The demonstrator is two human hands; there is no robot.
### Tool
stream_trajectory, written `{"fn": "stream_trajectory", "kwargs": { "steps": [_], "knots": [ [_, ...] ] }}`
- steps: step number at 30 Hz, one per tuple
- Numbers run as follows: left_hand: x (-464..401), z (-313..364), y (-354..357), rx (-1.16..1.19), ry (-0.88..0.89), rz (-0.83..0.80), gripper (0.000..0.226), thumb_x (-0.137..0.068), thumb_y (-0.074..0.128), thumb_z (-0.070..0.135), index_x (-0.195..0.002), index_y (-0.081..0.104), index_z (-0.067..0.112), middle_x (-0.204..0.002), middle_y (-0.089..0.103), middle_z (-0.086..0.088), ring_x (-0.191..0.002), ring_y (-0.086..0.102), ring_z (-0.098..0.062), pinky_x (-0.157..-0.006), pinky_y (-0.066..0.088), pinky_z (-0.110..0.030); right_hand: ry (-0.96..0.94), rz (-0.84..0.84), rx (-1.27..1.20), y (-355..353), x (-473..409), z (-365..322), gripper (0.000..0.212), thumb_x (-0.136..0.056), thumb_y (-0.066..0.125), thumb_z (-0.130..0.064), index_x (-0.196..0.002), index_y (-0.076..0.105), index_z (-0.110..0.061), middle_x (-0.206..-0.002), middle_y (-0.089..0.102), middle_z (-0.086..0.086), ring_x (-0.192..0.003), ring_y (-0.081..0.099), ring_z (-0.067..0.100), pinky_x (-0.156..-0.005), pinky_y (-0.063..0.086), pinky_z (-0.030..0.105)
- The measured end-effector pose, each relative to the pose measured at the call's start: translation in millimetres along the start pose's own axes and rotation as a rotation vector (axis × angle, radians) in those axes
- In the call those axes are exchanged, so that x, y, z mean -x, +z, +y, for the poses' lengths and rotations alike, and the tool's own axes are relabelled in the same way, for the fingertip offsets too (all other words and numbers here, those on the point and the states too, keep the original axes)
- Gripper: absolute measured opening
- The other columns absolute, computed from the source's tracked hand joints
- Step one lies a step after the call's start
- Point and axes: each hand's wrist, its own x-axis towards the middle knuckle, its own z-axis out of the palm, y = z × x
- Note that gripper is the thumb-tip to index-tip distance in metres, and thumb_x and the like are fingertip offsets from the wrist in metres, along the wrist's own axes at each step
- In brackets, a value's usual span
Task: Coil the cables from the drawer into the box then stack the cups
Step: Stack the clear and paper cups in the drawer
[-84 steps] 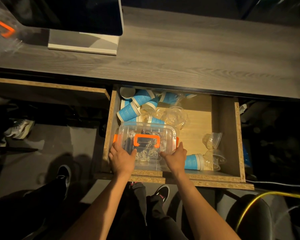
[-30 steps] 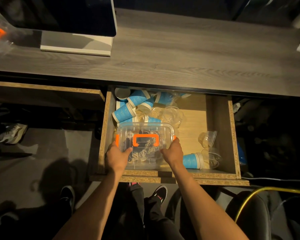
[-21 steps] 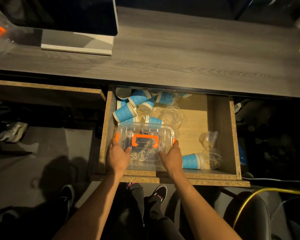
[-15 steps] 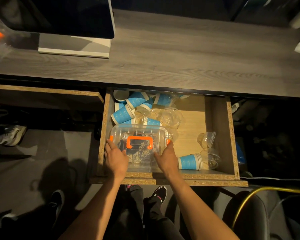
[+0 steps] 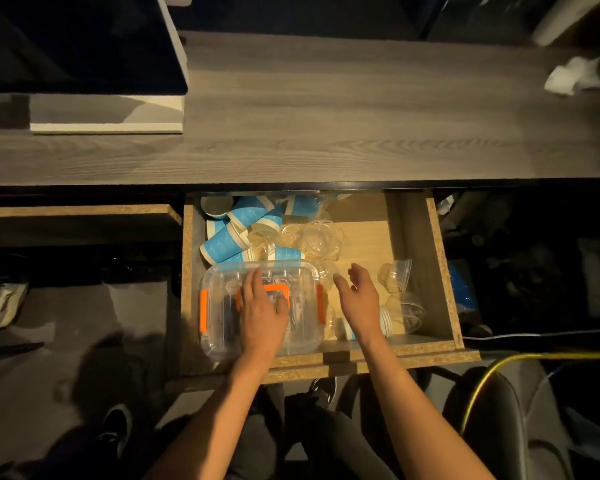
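Both hands have let go of the sides of the clear box (image 5: 260,306), which they held a moment ago. Now the left hand (image 5: 262,311) lies flat on the lid, fingers straight, covering part of the orange handle (image 5: 274,288). The right hand (image 5: 355,299) has moved off to the right and hovers over the drawer floor with fingers relaxed and spread, holding nothing.

The box sits in the front left corner of the open drawer (image 5: 437,258), lid on, orange latches (image 5: 203,310) showing at both ends. Pale coiled cables seem to lie inside it, though they are hard to make out through the plastic. Blue paper cups (image 5: 224,244) lie tumbled on their sides in the back left of the drawer, mixed with clear plastic cups (image 5: 321,237). More clear cups (image 5: 395,275) lie near the right wall, close to the right hand. Above the drawer runs a grey wooden desk (image 5: 326,133) with a monitor stand (image 5: 106,116) at the left.

Judging by the shut box, the cable step looks finished and the cup stacking is about to start. The next move likely calls for the right hand to pick up a nearby cup, turn it upright and nest others of the same kind into it. The thin clear cups would crush easily, so a light grip suits them.
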Motion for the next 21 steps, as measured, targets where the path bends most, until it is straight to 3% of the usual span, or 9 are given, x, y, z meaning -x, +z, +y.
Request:
{"fn": "stream_trajectory", "kwargs": {
  "steps": [3, 7, 9, 12, 14, 17, 19, 21],
  "knots": [
    [-2, 25, 15, 0.075, 0.048, -0.067, 0.06, -0.098, 0.055, 0.018, -0.152, 0.031, 0.013, -0.158, 0.031, -0.005, -0.143, 0.033, -0.022, -0.111, 0.027, -0.028, 0.021, 0.04, 0.013, -27, -12, 8, 0.053, -0.096, 0.061, -0.027, -0.144, 0.045, -0.012, -0.14, 0.055, 0.009, -0.129, 0.051, 0.022, -0.104, 0.042, 0.035],
    [1, 46, 48, 0.115, 0.126, -0.2, 0.047, -0.099, 0.055, 0.021, -0.145, 0.044, 0.017, -0.146, 0.05, -0.003, -0.134, 0.046, -0.019, -0.112, 0.039, -0.038, 0.127, -0.001, 0.112, -67, -34, 37, 0.05, -0.096, 0.06, -0.02, -0.142, 0.046, -0.008, -0.138, 0.057, 0.013, -0.126, 0.054, 0.025, -0.102, 0.043, 0.035],
    [7, 56, 68, 0.206, 0.084, -0.354, 0.042, -0.101, 0.053, 0.023, -0.143, 0.047, 0.021, -0.142, 0.053, 0.001, -0.13, 0.05, -0.015, -0.107, 0.043, -0.034, 0.181, -0.088, 0.233, -79, -45, 55, 0.049, -0.095, 0.06, -0.02, -0.14, 0.048, -0.007, -0.136, 0.058, 0.013, -0.124, 0.055, 0.027, -0.101, 0.045, 0.037],
    [15, 65, 101, 0.272, -0.045, -0.549, 0.041, -0.104, 0.044, 0.033, -0.145, 0.045, 0.024, -0.147, 0.05, 0.003, -0.135, 0.046, -0.015, -0.107, 0.036, -0.028, 0.274, -0.232, 0.369, -83, -57, 75, 0.055, -0.095, 0.059, -0.025, -0.143, 0.044, -0.003, -0.139, 0.054, 0.017, -0.127, 0.052, 0.031, -0.104, 0.044, 0.038],
    [18, 65, 121, 0.213, -0.149, -0.569, 0.046, -0.105, 0.038, 0.043, -0.147, 0.043, 0.027, -0.149, 0.046, 0.003, -0.137, 0.041, -0.018, -0.109, 0.033, -0.031, 0.278, -0.315, 0.455, -81, -62, 82, 0.051, -0.094, 0.059, -0.026, -0.137, 0.049, -0.001, -0.138, 0.055, 0.018, -0.126, 0.053, 0.032, -0.102, 0.043, 0.036],
    [17, 60, 138, 0.171, -0.282, -0.524, 0.045, -0.104, 0.034, 0.046, -0.141, 0.05, 0.025, -0.141, 0.05, 0.001, -0.125, 0.045, -0.02, -0.101, 0.035, -0.032, 0.212, -0.418, 0.482, -77, -68, 90, 0.043, -0.088, 0.067, -0.016, -0.128, 0.058, -0.005, -0.125, 0.063, 0.011, -0.114, 0.06, 0.025, -0.088, 0.047, 0.029],
    [16, 59, 142, 0.161, -0.279, -0.511, 0.045, -0.104, 0.033, 0.045, -0.139, 0.05, 0.023, -0.143, 0.05, -0.002, -0.128, 0.044, -0.022, -0.107, 0.035, -0.039, 0.186, -0.431, 0.34, -77, -71, 96, 0.04, -0.085, 0.068, -0.008, -0.124, 0.063, -0.008, -0.119, 0.067, 0.009, -0.101, 0.064, 0.021, -0.082, 0.051, 0.026],
    [16, 60, 142, 0.181, -0.258, -0.476, 0.045, -0.105, 0.037, 0.041, -0.144, 0.048, 0.021, -0.147, 0.047, 0.001, -0.134, 0.042, -0.019, -0.109, 0.031, -0.032, 0.171, -0.39, 0.124, -84, -72, 94, 0.039, -0.087, 0.066, -0.004, -0.126, 0.061, -0.008, -0.102, 0.067, 0.007, -0.087, 0.063, 0.018, -0.075, 0.054, 0.023]
  ]
}}
